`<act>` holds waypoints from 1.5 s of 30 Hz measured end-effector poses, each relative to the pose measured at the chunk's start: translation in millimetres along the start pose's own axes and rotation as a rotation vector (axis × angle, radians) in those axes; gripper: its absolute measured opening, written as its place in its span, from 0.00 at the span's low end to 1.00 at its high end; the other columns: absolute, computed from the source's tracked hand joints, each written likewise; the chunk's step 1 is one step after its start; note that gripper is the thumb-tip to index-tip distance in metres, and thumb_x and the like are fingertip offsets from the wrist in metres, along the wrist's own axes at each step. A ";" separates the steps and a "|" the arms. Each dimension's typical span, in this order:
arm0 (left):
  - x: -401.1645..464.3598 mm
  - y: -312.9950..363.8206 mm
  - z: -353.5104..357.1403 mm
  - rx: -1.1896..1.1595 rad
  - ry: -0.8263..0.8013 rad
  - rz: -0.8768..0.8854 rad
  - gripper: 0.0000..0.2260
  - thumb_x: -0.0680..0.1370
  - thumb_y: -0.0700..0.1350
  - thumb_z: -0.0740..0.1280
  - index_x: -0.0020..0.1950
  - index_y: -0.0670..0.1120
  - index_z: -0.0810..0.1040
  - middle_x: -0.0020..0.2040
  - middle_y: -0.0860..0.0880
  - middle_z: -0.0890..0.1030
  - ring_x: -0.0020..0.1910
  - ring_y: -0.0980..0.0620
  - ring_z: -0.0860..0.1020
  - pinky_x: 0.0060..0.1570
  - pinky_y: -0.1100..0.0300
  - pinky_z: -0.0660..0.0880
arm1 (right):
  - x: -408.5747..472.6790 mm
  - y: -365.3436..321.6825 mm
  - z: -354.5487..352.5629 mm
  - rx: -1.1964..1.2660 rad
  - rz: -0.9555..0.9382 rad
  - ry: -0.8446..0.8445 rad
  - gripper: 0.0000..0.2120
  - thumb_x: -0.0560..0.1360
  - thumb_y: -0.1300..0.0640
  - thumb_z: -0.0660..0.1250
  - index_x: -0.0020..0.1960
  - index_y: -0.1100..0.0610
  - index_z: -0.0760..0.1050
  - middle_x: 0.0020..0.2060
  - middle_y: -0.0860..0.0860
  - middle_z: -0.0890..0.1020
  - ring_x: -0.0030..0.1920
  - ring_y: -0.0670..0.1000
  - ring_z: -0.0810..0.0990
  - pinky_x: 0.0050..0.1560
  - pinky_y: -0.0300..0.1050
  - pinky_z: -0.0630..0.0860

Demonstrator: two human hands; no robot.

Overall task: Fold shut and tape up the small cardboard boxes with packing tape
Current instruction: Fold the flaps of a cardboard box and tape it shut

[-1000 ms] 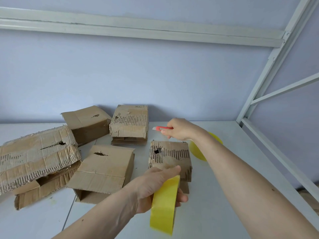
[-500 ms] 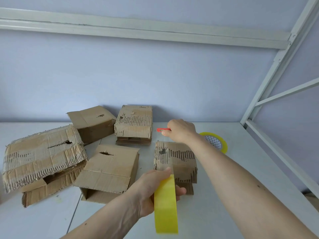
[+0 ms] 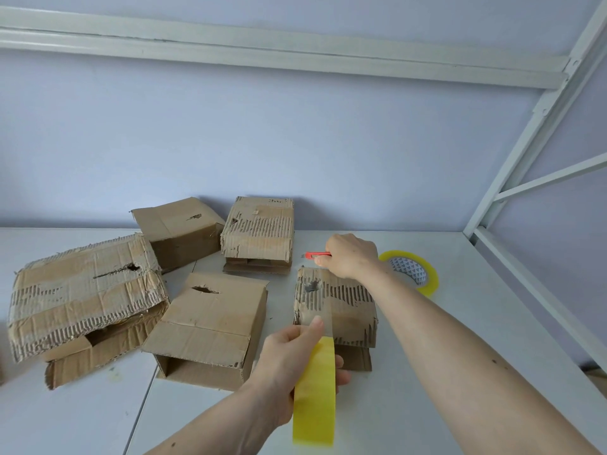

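Left hand (image 3: 289, 353) gripping tape roll (image 3: 314, 392), strip stretched over box (image 3: 335, 310). Right hand (image 3: 353, 256) curled round red cutter (image 3: 313, 255) at box's far edge.

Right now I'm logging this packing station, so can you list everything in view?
cardboard boxes: five, brown and torn, on the table, left to centre.
tape roll in hand: one, yellow, held on edge in front of the nearest right box.
spare tape roll: one, yellow, lying flat at the right.
box cutter: one, red, behind the right box.
table: one, white.
shelf frame: one, white, overhead and right.
left hand: grip around the tape roll.
right hand: grip on the box cutter.
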State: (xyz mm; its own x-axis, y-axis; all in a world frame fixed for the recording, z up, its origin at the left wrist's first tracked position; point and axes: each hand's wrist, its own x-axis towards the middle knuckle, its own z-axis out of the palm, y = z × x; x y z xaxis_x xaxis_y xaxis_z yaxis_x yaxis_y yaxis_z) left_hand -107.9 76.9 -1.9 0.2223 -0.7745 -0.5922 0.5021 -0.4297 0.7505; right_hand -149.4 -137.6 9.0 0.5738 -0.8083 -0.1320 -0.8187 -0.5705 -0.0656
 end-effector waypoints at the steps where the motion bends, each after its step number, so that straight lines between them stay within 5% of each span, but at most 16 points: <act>1: 0.8 -0.8 0.1 0.003 0.010 0.004 0.17 0.81 0.51 0.68 0.56 0.37 0.76 0.39 0.34 0.83 0.33 0.38 0.82 0.36 0.52 0.78 | 0.4 0.2 0.7 0.005 0.003 0.003 0.21 0.81 0.43 0.62 0.36 0.53 0.64 0.35 0.49 0.71 0.41 0.54 0.73 0.42 0.47 0.67; 10: 1.8 -0.3 2.9 0.053 0.037 0.001 0.15 0.81 0.51 0.68 0.56 0.39 0.78 0.42 0.35 0.85 0.34 0.39 0.83 0.33 0.54 0.79 | 2.8 5.6 6.6 0.151 0.096 -0.052 0.22 0.78 0.41 0.66 0.36 0.53 0.63 0.36 0.49 0.71 0.44 0.56 0.74 0.44 0.48 0.67; 14: 1.8 0.4 3.4 0.058 0.029 0.000 0.14 0.81 0.50 0.69 0.56 0.39 0.78 0.42 0.35 0.85 0.33 0.39 0.83 0.34 0.54 0.80 | 2.6 10.9 3.0 0.163 0.160 -0.050 0.23 0.74 0.34 0.67 0.44 0.54 0.68 0.50 0.48 0.78 0.54 0.55 0.77 0.53 0.50 0.72; 21: 4.8 1.2 4.6 0.052 0.018 0.011 0.15 0.80 0.51 0.69 0.57 0.39 0.77 0.42 0.35 0.85 0.34 0.39 0.83 0.34 0.54 0.80 | -1.9 4.4 3.7 0.367 0.236 0.193 0.18 0.76 0.43 0.68 0.56 0.54 0.71 0.50 0.50 0.80 0.54 0.56 0.79 0.53 0.51 0.73; 24: 8.4 2.8 6.0 0.040 0.021 0.015 0.15 0.80 0.51 0.69 0.57 0.39 0.77 0.43 0.35 0.85 0.33 0.38 0.83 0.34 0.54 0.80 | -10.0 2.5 3.9 0.361 0.059 0.290 0.10 0.78 0.45 0.66 0.51 0.52 0.78 0.45 0.49 0.82 0.50 0.55 0.80 0.52 0.49 0.73; 27: 13.2 5.3 8.5 0.030 0.023 0.016 0.15 0.80 0.51 0.69 0.57 0.39 0.77 0.43 0.34 0.85 0.33 0.38 0.83 0.34 0.53 0.80 | -20.4 -2.4 10.6 0.317 -0.066 0.292 0.14 0.79 0.44 0.66 0.42 0.52 0.80 0.38 0.49 0.81 0.45 0.55 0.79 0.49 0.48 0.72; 30: 18.3 9.0 10.5 0.026 0.024 0.015 0.15 0.80 0.50 0.70 0.57 0.39 0.77 0.43 0.34 0.85 0.33 0.38 0.83 0.33 0.53 0.80 | -24.7 -4.9 14.8 0.273 -0.088 0.279 0.15 0.81 0.43 0.63 0.50 0.50 0.83 0.43 0.50 0.81 0.53 0.56 0.76 0.54 0.50 0.69; 35: 26.7 12.6 10.8 0.039 0.022 0.022 0.16 0.80 0.50 0.70 0.58 0.38 0.76 0.43 0.34 0.85 0.34 0.38 0.83 0.32 0.53 0.80 | -19.4 -6.0 12.1 0.172 -0.088 0.188 0.20 0.82 0.41 0.58 0.45 0.56 0.77 0.34 0.46 0.64 0.56 0.58 0.72 0.52 0.49 0.66; 42: 30.1 14.1 11.9 0.047 0.022 0.028 0.16 0.80 0.50 0.70 0.58 0.38 0.76 0.43 0.34 0.85 0.34 0.38 0.83 0.31 0.54 0.79 | -15.0 -10.8 18.8 0.152 -0.017 0.093 0.23 0.81 0.38 0.56 0.48 0.55 0.79 0.48 0.55 0.74 0.57 0.59 0.71 0.59 0.51 0.68; 45: 31.0 16.1 10.9 0.037 0.023 0.023 0.16 0.80 0.51 0.70 0.57 0.38 0.76 0.43 0.35 0.85 0.33 0.38 0.83 0.31 0.55 0.79 | -5.4 -8.6 15.2 0.351 0.058 0.124 0.24 0.80 0.35 0.54 0.37 0.50 0.74 0.47 0.56 0.78 0.57 0.61 0.73 0.59 0.53 0.69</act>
State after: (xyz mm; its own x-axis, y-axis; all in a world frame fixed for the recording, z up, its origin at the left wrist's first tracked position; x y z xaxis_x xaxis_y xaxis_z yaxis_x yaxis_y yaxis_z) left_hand -102.0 40.9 -4.9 0.2525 -0.7737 -0.5811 0.4652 -0.4295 0.7740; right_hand -145.8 -126.2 -4.8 0.5071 -0.8615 -0.0257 -0.7952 -0.4562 -0.3994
